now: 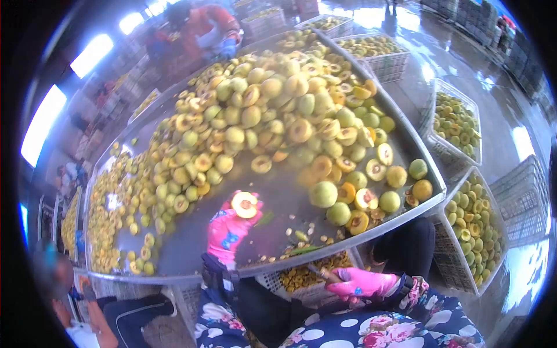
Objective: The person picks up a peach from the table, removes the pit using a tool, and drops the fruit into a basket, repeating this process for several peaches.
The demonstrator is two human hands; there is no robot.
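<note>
My left hand (225, 233), in a pink glove, is closed round a halved peach (244, 205), its pale cut face and brownish centre turned upward over the metal table (267, 191). Lower down, near my lap, my right hand (366, 283) in a matching glove grips a small pitting knife (318, 271) by its handle, the blade pointing left toward the table edge. A large heap of whole and halved yellow-green peaches (272, 98) covers the far part of the table. A few fruits (354, 203) lie close by on the right, next to small scraps and a leaf.
Under the near table edge stands a crate (270, 282) of brown pits and scraps. Crates full of peaches (473, 232) line the right side, with a stack of white crates (525, 197) beyond. One person (212, 35) works across the table, another (87, 313) sits at left.
</note>
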